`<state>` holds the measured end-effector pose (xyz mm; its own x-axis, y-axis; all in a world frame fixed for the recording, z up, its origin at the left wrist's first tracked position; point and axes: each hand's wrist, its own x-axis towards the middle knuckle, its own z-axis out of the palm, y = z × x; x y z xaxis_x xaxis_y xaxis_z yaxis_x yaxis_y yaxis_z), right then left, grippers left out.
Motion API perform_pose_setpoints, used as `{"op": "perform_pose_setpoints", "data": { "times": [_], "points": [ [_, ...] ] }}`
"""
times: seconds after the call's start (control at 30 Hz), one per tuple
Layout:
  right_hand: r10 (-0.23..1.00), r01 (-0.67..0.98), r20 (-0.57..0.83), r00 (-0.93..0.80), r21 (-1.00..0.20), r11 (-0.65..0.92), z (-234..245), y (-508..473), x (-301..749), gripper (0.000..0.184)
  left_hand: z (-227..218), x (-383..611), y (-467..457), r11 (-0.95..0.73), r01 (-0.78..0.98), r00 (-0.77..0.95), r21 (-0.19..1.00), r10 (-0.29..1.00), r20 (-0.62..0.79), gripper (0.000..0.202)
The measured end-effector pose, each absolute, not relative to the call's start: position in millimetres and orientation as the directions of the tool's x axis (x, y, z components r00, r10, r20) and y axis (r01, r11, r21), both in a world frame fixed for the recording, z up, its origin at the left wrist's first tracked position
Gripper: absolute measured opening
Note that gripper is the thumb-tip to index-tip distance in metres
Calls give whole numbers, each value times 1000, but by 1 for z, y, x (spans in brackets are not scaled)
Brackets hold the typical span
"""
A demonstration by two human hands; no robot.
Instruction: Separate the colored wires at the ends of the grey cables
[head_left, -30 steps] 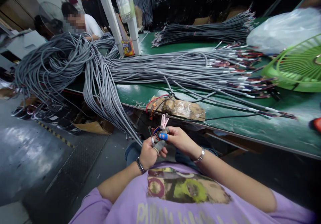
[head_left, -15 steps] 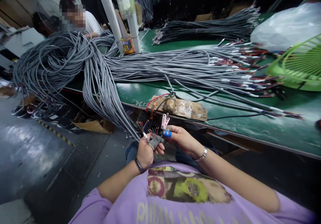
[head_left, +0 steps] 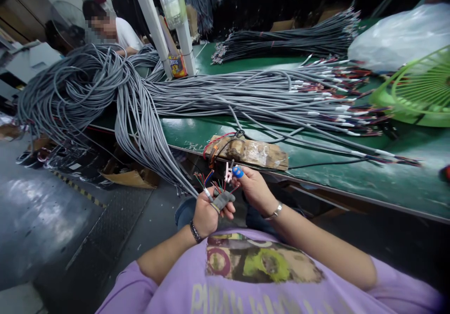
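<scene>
Grey cable (head_left: pixel 183 183), coloured wires fanned at its end, in left hand (head_left: pixel 207 213).

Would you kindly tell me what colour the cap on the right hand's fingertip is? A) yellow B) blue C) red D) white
B: the right hand wears a blue fingertip cap beside the small pink clip, just above the coloured wire ends held in the left hand.

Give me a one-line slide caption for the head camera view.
Left hand grips a grey cable end with fanned coloured wires; right hand holds a pink clip.
</scene>
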<state>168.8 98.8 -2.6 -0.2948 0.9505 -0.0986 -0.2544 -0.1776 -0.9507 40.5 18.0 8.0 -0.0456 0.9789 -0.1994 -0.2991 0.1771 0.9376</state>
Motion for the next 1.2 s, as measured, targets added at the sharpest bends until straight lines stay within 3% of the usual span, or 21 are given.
{"op": "perform_pose_setpoints", "data": {
  "times": [0.1,0.3,0.57,0.7,0.83,1.03,1.2],
  "points": [
    [970,-223,-66,-233,-968,-119,-4,97,164,53,7,43,20,173,-287,-53,942,979,-196,35],
    [828,-479,-312,-466,-698,-532,-8,101,155,47,2,45,23,181,-278,-72,943,975,-209,39],
    [834,-585,-376,-403,-595,-551,-10,102,150,36,2,45,23,219,-233,-77,947,967,-243,40],
    [837,-574,-366,-406,-611,-545,-10,101,150,38,1,44,23,229,-216,-78,949,965,-251,41],
    [838,-541,-317,-445,-650,-534,-10,100,151,44,0,43,23,220,-218,-78,951,967,-242,43],
    [761,-561,-310,-570,-530,-636,-4,97,156,50,0,41,19,173,-275,-47,946,980,-193,38],
    [713,-527,-310,-629,-505,-683,-9,95,167,44,3,38,14,188,-280,-29,941,978,-204,40]
  ]
}}
